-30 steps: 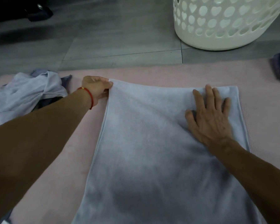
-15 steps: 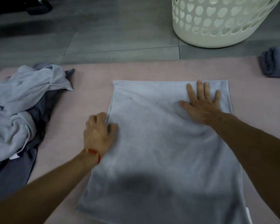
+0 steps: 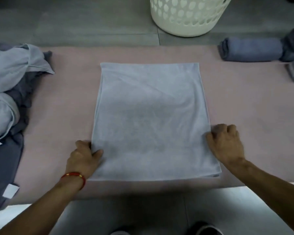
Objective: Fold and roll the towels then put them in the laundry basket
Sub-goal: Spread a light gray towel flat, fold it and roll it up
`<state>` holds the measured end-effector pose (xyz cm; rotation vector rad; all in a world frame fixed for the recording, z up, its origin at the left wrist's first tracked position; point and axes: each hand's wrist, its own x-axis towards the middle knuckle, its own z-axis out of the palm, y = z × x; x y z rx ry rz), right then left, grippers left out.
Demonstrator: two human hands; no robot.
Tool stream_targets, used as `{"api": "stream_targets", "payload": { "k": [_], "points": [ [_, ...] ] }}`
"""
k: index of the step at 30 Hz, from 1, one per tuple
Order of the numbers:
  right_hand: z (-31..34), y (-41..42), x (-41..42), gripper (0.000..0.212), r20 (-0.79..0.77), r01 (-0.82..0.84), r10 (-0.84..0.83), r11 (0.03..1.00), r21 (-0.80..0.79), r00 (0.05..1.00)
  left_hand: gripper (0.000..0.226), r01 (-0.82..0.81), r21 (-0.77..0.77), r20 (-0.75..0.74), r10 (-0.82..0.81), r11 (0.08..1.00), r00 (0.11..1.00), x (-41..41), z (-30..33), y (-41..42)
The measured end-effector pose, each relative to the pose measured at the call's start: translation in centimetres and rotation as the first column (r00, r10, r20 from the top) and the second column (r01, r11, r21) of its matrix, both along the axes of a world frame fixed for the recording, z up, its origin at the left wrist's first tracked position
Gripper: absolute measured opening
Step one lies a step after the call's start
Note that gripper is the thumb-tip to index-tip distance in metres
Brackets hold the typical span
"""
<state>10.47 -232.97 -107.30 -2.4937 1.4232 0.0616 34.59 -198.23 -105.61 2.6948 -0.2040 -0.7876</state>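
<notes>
Both hands have slid back from the far half of the folded light grey towel (image 3: pixel 149 119) to its near corners: my left hand (image 3: pixel 82 157) pinches the near left edge between thumb and curled fingers, and my right hand (image 3: pixel 225 144) grips the right edge with its fingers curled. I see the towel lying flat in the middle of the pink mat (image 3: pixel 244 102), with the white laundry basket (image 3: pixel 187 16) on the floor beyond it. Unfolded towels (image 3: pixel 10 78) are heaped at the left, rolled towels (image 3: pixel 251 49) lie at the right.
</notes>
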Motion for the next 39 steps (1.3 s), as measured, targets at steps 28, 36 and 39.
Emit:
{"api": "stream_targets", "payload": {
  "k": [28,36,39],
  "points": [
    [4.9,1.5,-1.3,0.063,-0.172,-0.166,0.186,0.978,0.127,0.967,0.056,0.503,0.057,0.505,-0.46,0.862,0.73,1.1,0.5,1.7],
    [-0.3,-1.5,11.8,0.072,-0.191,-0.527,0.521,0.849,0.019,0.832,0.067,0.626,0.179,0.361,-0.642,0.759,0.676,11.4,-3.3,-13.0],
    [-2.8,-1.0,12.1,0.078,-0.18,-0.483,0.478,0.875,0.016,0.86,0.074,0.504,0.233,0.253,-0.552,0.832,0.794,13.6,-5.5,-12.4]
  ]
}}
